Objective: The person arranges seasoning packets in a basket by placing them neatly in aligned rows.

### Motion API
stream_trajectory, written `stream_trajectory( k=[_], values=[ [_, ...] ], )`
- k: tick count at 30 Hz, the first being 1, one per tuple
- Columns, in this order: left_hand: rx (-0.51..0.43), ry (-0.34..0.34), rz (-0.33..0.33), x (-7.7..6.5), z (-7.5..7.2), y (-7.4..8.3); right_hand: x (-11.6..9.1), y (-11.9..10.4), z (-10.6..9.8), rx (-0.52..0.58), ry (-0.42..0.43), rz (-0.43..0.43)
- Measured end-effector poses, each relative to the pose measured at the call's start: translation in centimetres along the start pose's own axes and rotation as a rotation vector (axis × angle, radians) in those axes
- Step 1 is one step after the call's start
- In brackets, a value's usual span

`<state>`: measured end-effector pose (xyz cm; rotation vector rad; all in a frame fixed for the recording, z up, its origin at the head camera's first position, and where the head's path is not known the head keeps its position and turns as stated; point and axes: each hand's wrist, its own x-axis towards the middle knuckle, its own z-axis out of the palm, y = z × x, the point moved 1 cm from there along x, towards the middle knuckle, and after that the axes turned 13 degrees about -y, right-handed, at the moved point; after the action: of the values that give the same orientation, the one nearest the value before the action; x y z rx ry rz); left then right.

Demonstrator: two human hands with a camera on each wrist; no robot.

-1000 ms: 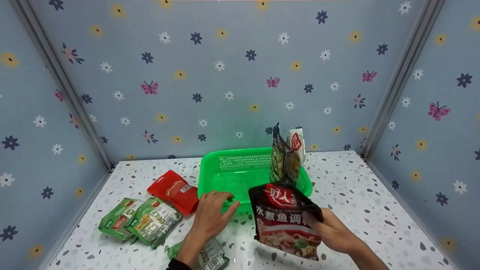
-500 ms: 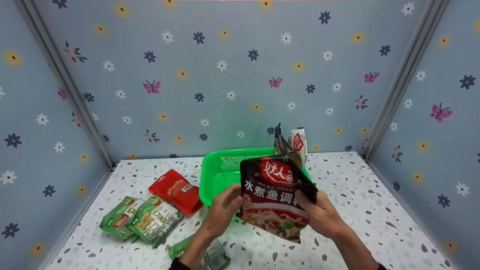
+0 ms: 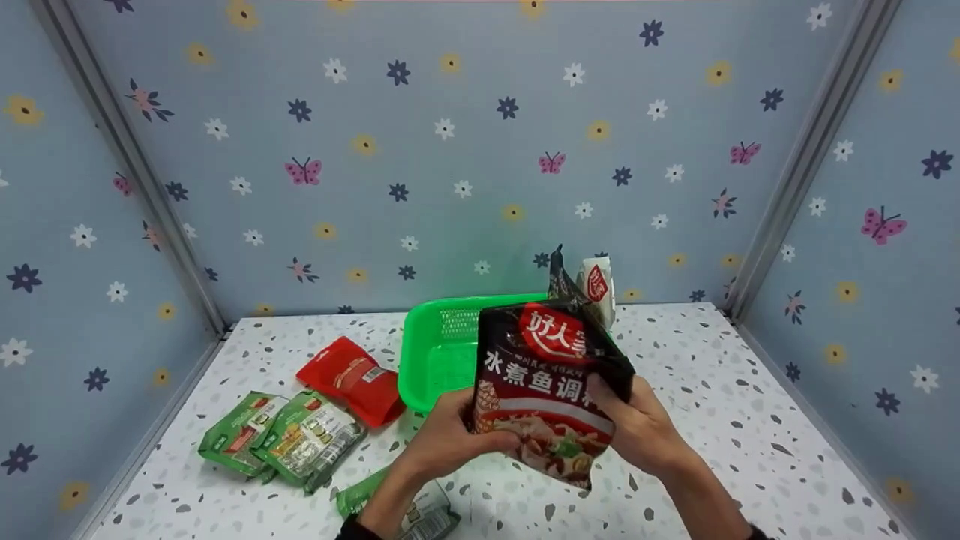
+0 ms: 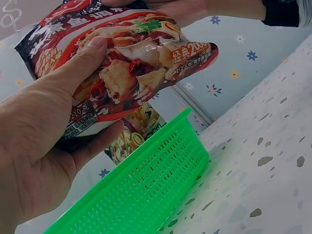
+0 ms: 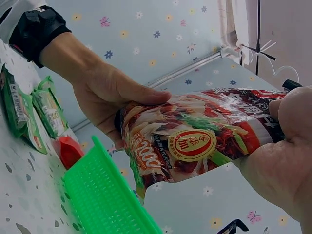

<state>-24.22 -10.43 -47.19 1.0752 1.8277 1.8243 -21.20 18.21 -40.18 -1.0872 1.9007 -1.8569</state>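
Between both hands, in front of the green basket (image 3: 424, 360), a black and red seasoning packet (image 3: 544, 375) is held up in the air, its printed front toward the head camera. My left hand (image 3: 450, 439) grips the packet's lower left side, thumb across the front; the left wrist view shows fingers behind it (image 4: 39, 136). On the opposite edge my right hand (image 3: 641, 424) pinches the packet, thumb on the front. Behind it, a dark packet (image 3: 564, 277) and a white packet (image 3: 598, 289) stand in the basket's right end, partly hidden.
Left of the basket lies a red packet (image 3: 356, 379). Two green packets (image 3: 240, 435) (image 3: 311, 442) overlap nearer the table's left side. Another green packet (image 3: 431, 514) lies partly under my left forearm. Flowered walls enclose the speckled table (image 3: 750, 435) at back and sides.
The packet has moved up and slightly left, toward the basket. My left hand has come to it from beside the basket and now grips its left side; the right hand keeps its hold.
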Motion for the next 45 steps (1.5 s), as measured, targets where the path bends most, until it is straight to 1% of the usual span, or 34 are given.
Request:
stream_trajectory(
  k=[4, 7, 11, 15, 18, 24, 28, 33, 38, 45],
  values=[
    [0.018, 0.009, -0.002, -0.2, -0.4, 0.1, -0.1, -0.1, -0.3, -0.061, 0.005, 0.043],
    [0.036, 0.02, -0.018, -0.4, -0.7, 0.3, -0.1, -0.2, -0.5, -0.085, 0.008, 0.084],
    [0.063, 0.029, -0.037, -0.5, -0.9, 0.4, -0.2, -0.4, -0.7, -0.07, -0.012, 0.12],
    [0.079, 0.031, -0.037, -0.5, -0.9, 0.5, -0.2, -0.6, -0.7, -0.056, -0.014, 0.155],
    [0.073, 0.044, -0.038, -0.4, -0.9, 0.4, -0.2, -0.7, -0.6, -0.086, 0.008, 0.186],
    [0.059, 0.105, -0.041, -0.4, -1.0, 0.5, -0.1, -0.8, -0.4, -0.114, 0.061, 0.224],
    [0.059, 0.114, -0.035, -0.4, -1.0, 0.3, 0.0, -0.7, -0.2, -0.121, 0.093, 0.246],
    [0.047, 0.098, -0.033, -0.4, -1.0, 0.1, 0.0, -0.6, 0.1, -0.14, 0.128, 0.239],
    [0.035, 0.073, -0.044, -0.5, -1.0, 0.1, 0.0, -0.6, 0.4, -0.153, 0.133, 0.205],
    [0.048, 0.039, -0.056, -0.3, -0.9, 0.0, 0.0, -0.6, 0.5, -0.17, 0.143, 0.196]
  ],
)
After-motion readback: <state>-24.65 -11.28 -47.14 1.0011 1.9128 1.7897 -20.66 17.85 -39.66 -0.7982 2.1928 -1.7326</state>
